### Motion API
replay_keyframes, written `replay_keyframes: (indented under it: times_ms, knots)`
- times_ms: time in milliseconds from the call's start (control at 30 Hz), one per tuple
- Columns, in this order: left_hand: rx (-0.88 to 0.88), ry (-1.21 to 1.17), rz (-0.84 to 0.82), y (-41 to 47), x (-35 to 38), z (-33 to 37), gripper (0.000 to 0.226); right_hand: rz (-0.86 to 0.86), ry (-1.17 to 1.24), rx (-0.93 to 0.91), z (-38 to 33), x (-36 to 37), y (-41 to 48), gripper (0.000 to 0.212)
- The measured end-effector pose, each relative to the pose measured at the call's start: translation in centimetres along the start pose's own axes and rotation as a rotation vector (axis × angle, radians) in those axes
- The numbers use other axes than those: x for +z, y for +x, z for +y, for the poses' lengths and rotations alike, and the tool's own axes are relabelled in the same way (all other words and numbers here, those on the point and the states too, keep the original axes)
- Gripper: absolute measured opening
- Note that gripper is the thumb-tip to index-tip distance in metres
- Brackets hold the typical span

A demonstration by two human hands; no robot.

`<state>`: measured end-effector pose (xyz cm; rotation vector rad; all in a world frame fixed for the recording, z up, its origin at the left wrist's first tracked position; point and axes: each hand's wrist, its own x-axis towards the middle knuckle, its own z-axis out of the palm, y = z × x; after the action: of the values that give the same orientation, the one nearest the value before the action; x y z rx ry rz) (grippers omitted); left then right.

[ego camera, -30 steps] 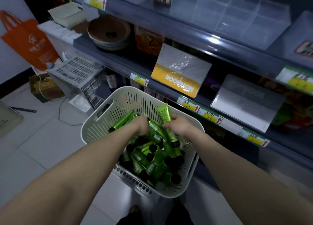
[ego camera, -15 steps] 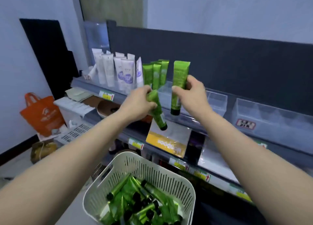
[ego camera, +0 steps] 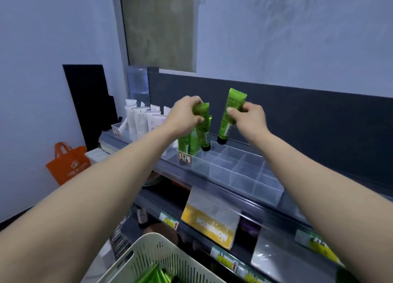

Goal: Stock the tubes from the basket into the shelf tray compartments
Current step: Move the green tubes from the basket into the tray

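My left hand (ego camera: 187, 116) grips a green tube (ego camera: 203, 131) near its crimped end, cap down, just over the clear divided shelf tray (ego camera: 238, 172). My right hand (ego camera: 247, 116) pinches a second green tube (ego camera: 230, 116), held upright with its black cap hanging above a rear compartment. Several green tubes (ego camera: 187, 143) stand in the tray's left compartments, partly hidden by my left hand. The cream slotted basket (ego camera: 153, 259) sits at the bottom of the view with more green tubes (ego camera: 157, 276) inside.
White tubes (ego camera: 140, 121) stand in a tray further left on the same shelf. A yellow and clear packet (ego camera: 210, 221) hangs on the shelf below, by price labels (ego camera: 170, 219). An orange bag (ego camera: 68, 165) leans on the left wall.
Both hands lifted a green tube each out of the basket and carried them up to the shelf. The tubes now hang cap down right over the clear tray's compartments.
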<state>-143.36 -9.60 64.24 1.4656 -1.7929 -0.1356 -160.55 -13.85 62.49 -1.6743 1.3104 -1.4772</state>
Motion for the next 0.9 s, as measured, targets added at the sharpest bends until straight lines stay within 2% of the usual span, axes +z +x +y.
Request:
replay_keyframes:
  times_ms: [233, 433, 633, 767, 900]
  knots:
    - [-0.101, 0.034, -0.127, 1.6, 2.9, -3.4, 0.024, -0.127, -0.077, 0.048, 3.0, 3.2, 2.5, 0.016]
    - [-0.13, 0.032, -0.136, 1.7, 4.2, -5.1, 0.022, -0.279, -0.149, 0.087, 5.7, 5.4, 2.9, 0.014]
    - [-0.109, 0.014, -0.105, 1.9, 4.2, -5.0, 0.022, -0.331, -0.194, 0.096, 6.4, 5.7, 3.1, 0.01]
    - [-0.088, -0.003, -0.037, 1.6, 3.9, -5.0, 0.019, -0.278, -0.154, 0.077, 6.1, 5.6, 2.8, 0.011]
    - [-0.057, -0.007, 0.086, 0.5, 2.8, -5.2, 0.018, -0.026, -0.159, -0.019, 3.4, 4.3, 1.5, 0.024]
